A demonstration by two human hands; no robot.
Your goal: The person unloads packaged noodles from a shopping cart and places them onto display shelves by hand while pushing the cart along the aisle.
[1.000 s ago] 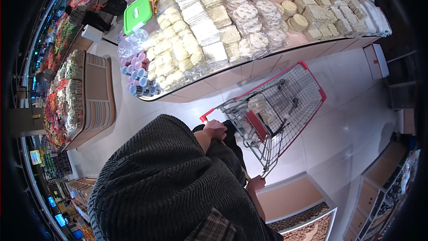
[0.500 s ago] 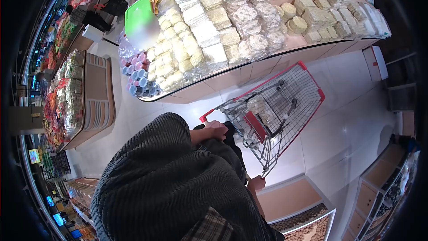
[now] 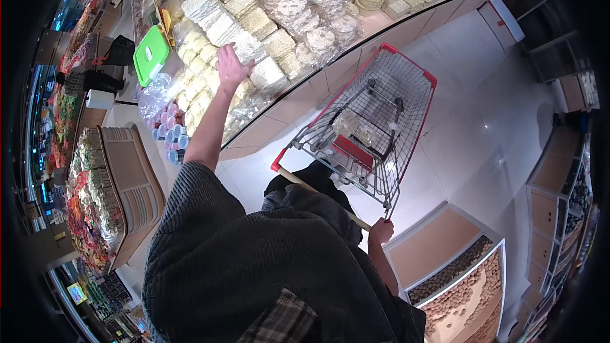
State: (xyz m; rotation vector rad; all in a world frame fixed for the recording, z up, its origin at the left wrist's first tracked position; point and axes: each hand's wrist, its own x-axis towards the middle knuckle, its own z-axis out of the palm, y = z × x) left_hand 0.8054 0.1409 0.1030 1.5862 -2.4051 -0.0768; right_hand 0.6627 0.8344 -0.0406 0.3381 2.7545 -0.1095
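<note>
My left hand reaches over the display counter with its fingers spread, above packs of pale yellow noodle-like blocks and beside the white block packs. Whether the fingertips touch a pack I cannot tell. At the lower right, my right hand is wrapped round the end of the shopping cart's handle. The wire shopping cart has red corners and stands between me and the counter. A clear pack of pale food lies in its seat part.
Jars with pale blue lids stand at the counter's left corner, near a green lid-like panel. Another display stand is on the left. A bin of brown nut-like goods is close on my right. A person in dark clothes stands far left.
My left hand has left the cart handle area and stretched out over the counter, its fingers spreading. My right hand stays on the handle. The view has shifted, moving the counter left and up.
</note>
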